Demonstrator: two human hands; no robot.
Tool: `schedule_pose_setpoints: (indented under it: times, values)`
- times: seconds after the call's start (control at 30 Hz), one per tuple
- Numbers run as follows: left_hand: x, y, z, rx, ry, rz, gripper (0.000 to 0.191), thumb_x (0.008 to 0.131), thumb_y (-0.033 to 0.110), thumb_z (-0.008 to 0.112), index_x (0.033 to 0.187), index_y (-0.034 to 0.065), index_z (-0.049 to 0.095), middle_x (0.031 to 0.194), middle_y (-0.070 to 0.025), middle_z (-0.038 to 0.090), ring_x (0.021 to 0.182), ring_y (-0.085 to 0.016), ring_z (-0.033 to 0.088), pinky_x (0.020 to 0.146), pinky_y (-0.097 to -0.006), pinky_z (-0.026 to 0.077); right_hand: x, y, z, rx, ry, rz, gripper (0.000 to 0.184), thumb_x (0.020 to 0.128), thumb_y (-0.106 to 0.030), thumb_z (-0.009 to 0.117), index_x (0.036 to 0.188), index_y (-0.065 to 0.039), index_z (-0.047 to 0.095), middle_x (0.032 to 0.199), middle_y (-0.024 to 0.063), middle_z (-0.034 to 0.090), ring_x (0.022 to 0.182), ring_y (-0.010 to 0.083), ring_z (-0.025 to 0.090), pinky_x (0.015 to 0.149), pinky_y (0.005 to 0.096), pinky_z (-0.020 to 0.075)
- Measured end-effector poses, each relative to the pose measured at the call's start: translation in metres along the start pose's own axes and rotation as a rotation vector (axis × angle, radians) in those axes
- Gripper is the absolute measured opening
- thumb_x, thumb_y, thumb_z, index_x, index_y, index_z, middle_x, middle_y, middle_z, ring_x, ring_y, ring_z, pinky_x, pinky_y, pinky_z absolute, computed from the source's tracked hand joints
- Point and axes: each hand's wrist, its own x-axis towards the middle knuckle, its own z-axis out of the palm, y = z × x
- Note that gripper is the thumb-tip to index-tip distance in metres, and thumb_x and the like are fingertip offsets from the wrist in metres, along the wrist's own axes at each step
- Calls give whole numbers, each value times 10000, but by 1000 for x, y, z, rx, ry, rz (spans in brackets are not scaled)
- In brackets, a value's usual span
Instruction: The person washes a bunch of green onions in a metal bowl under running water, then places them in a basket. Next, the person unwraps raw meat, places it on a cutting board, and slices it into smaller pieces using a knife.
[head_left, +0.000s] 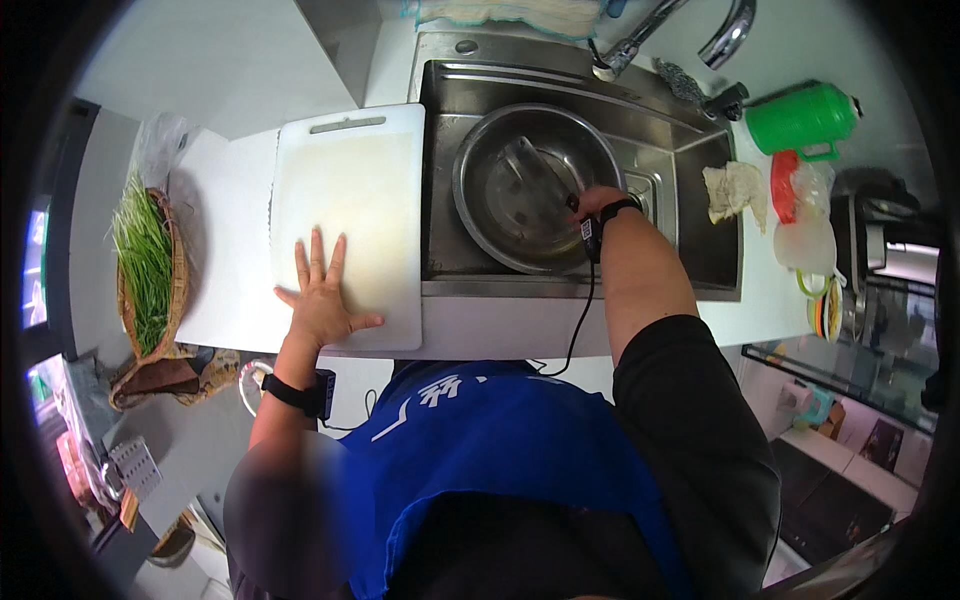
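Note:
My left hand (321, 300) rests palm down, fingers spread, on the lower part of a white plastic cutting board (360, 187) lying left of the sink. My right hand (596, 202) is closed on the dark handle of a cleaver (536, 169), whose broad metal blade is blurred. The blade lies over a round stainless steel basin (487, 232) that holds some water. That basin stands in a steel sink (446, 262). Whether the blade touches the water I cannot tell. Both wrists wear black straps with small devices.
A woven basket (180, 277) of green chives (142, 262) stands at far left. The faucet (619, 60) rises behind the sink, near a steel wool scrubber (679, 79). To the right are a cloth (735, 191), a green thermos (799, 120) and a red-and-clear plastic bag (786, 187).

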Motion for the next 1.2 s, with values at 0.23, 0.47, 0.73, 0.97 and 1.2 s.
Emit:
schedule_pose_setpoints:
  times: [0.23, 0.47, 0.73, 0.97, 1.2]
  values:
    - [2, 4, 12, -86, 47, -117, 1427, 384, 665, 836, 1526, 290, 67, 1595, -73, -69, 1454, -354, -84, 990, -789, 55, -3, -24, -4, -71, -109, 6, 151, 829, 47, 627, 980, 46, 635, 966, 161, 687, 845, 252, 688, 742, 363, 581]
    - [-3, -6, 6, -128, 30, -174, 1443, 370, 629, 855, 1527, 289, 63, 1594, -61, -88, 1455, -346, -91, 1010, -771, 40, -3, -27, -30, -315, 164, -104, 136, 753, -40, 743, 848, 29, 674, 836, 139, 691, 695, 230, 656, 590, 355, 522]
    - [4, 59, -26, -515, 434, 248, 722, 809, 255, 729, 1366, -50, 385, 1381, -255, 438, 1265, -364, 462, 1052, -370, 377, -97, -61, -38, -469, 408, -564, 314, 752, -169, 734, 1001, -5, 636, 920, 203, 664, 820, 340, 645, 722, 407, 498]
    - [52, 198, -36, -1478, -208, 377, 565, 926, 273, 631, 1358, -35, 435, 1277, -151, 569, 1180, -214, 538, 1030, -322, 398, -211, -89, 17, -328, 836, -1088, 366, 779, -49, 585, 1143, -74, 610, 931, 112, 601, 854, 327, 595, 728, 405, 473]
    - [48, 208, -44, -2317, -342, 207, 276, 934, 96, 579, 1138, -79, 514, 1042, -151, 639, 937, -240, 669, 902, -362, 546, -249, -111, 37, -595, 1176, -1168, 467, 793, -100, 572, 1251, -176, 616, 862, 10, 525, 815, 181, 555, 724, 326, 417]
